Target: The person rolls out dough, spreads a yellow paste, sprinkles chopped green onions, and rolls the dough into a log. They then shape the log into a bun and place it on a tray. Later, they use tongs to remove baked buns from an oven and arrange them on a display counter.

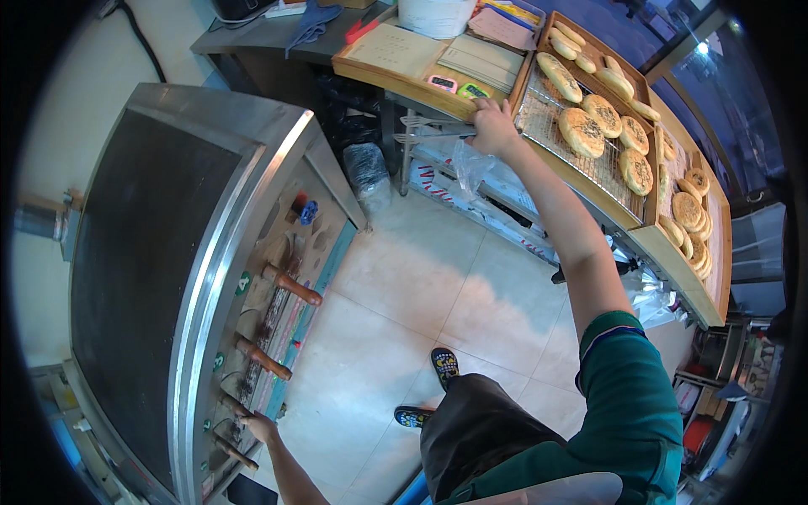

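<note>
Head view of a person standing between a steel cabinet [240,198] and a wood-edged tabletop [711,307], arms spread. The left hand [259,427] is at the cabinet's front, its fingers curled around a wooden handle [232,406], the third of four counted from the cabinet's far end; little gap shows between fingers and wood. Two further handles [292,284] project beyond it and one nearer. A blue knob [309,212] lies toward the far end of the same face.

The right hand [495,128] is at the tabletop's front edge, just beside a green timer [474,92]. Its fingers are partly bent; whether they grip the metal rods [433,133] showing below the edge cannot be told. A pink timer [442,83] lies left of the green one.

Right of this hand, a wooden tray with a wire rack [539,114] carries round and long breads [582,133]; browned round breads [687,210] lie toward the tabletop's right end. A white bucket [436,17] stands near its back edge.
</note>
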A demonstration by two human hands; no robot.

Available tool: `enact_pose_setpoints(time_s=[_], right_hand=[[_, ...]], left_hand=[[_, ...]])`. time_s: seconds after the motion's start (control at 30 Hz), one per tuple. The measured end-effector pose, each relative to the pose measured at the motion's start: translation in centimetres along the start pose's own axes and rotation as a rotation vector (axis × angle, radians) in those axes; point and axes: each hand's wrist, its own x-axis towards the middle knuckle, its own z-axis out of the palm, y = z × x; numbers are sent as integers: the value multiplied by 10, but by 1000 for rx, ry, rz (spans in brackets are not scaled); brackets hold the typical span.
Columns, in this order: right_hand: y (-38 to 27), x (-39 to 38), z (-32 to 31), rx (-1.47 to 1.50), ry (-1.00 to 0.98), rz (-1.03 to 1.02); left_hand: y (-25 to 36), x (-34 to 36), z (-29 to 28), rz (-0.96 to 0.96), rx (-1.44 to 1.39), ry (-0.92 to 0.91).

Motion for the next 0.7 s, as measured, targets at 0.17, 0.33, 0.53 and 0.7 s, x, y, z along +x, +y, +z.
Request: enact_pose_setpoints(time_s=[0.17, 0.33, 0.53, 0.7], right_hand=[[12, 29, -6, 195, -113, 91], [12, 21, -1, 439, 73, 231], [-46, -174, 140, 1236, 108, -119], [-95, -464, 267, 665, -331, 205]], left_hand=[[19, -18, -16, -17, -58, 56], [14, -7, 1, -109, -922, -45], [-57, -30, 12, -144, -640, 181], [-151, -22, -40, -172, -96, 664]])
